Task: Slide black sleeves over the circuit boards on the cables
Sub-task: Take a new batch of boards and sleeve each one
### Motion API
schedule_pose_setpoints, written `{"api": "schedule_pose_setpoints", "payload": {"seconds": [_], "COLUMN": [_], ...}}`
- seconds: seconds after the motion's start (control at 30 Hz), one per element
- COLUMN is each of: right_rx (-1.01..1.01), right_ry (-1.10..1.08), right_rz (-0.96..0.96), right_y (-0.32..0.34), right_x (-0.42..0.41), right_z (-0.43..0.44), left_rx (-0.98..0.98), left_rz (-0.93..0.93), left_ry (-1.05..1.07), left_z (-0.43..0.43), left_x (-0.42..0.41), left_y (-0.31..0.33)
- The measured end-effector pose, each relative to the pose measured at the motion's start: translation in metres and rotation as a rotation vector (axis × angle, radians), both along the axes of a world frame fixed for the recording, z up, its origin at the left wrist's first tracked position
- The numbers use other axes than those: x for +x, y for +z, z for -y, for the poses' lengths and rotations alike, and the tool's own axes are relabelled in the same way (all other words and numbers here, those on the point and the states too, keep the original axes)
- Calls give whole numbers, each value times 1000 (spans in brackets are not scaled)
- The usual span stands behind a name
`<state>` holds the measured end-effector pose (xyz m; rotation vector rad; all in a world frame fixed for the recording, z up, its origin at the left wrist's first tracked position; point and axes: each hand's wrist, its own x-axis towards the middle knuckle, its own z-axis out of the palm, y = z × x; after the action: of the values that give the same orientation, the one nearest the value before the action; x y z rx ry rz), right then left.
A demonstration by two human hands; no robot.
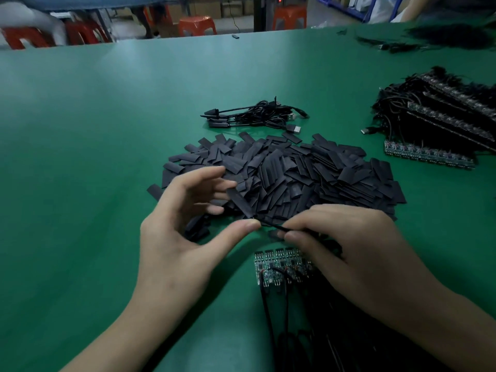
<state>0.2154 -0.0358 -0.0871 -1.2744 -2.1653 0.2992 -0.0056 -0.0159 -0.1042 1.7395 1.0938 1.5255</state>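
Note:
A large heap of flat black sleeves [300, 173] lies in the middle of the green table. My left hand [182, 226] holds one black sleeve [240, 200] between its fingertips and thumb, tilted above the heap's near edge. My right hand [349, 245] pinches a thin black cable [271, 225] whose end points into the sleeve's lower opening. A row of joined circuit boards [276, 267] with cables lies just below my hands, partly hidden by the right hand.
A bundle of sleeved cables with USB plugs [257, 116] lies behind the heap. A stack of boards with cables [440, 122] sits at the right. Red stools [197, 25] stand past the table's far edge. Bare green table [80, 157] spreads to the left.

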Motion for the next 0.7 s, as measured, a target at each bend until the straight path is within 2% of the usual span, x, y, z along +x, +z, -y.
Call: {"api": "schedule_pose_setpoints", "payload": {"seconds": [0.1,0.17,0.37,0.47,0.57,0.7], "right_rx": [81,98,139,122,24,-69], "right_ry": [-26,-67,-279,-280,-237,-191], "right_rz": [25,37,188,251,306,401], "right_y": [12,31,86,87,79,69], "right_x": [7,18,28,7,-22,-53], "right_z": [-5,-18,-119,-191,-249,-274], "left_rx": [-36,-44,-73,-87,-101,-119], "left_rz": [39,-10,-480,-599,-741,-796], "left_ry": [4,25,-3,-6,-22,-78], "left_z": [0,1,3,6,5,4], "left_x": [1,-1,-2,-5,-11,-11], "left_y": [-1,0,-2,1,3,3]}}
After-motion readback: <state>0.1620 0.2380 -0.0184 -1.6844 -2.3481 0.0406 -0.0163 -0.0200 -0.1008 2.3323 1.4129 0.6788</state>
